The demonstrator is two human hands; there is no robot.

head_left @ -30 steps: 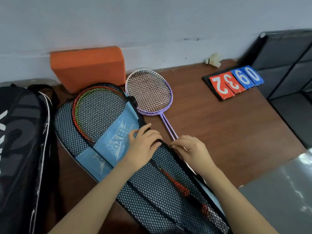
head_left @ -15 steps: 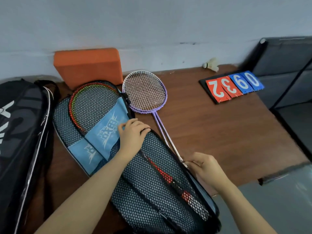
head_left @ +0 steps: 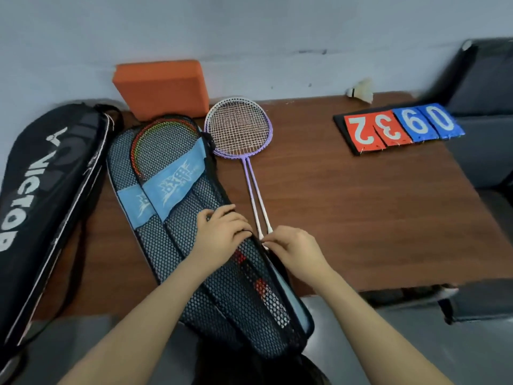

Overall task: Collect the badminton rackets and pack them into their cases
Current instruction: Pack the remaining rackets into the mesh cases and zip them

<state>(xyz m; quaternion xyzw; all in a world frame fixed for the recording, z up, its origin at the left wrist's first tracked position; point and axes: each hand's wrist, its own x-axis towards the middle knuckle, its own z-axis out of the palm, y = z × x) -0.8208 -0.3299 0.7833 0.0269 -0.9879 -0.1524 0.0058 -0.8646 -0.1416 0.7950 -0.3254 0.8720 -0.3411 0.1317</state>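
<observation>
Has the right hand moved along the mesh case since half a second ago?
Yes. The right hand has slid back up the mesh case edge toward the left hand, judged against the purple rackets.

dim, flat cool light; soft shadows; wide-angle bending at edges; slight blur.
</observation>
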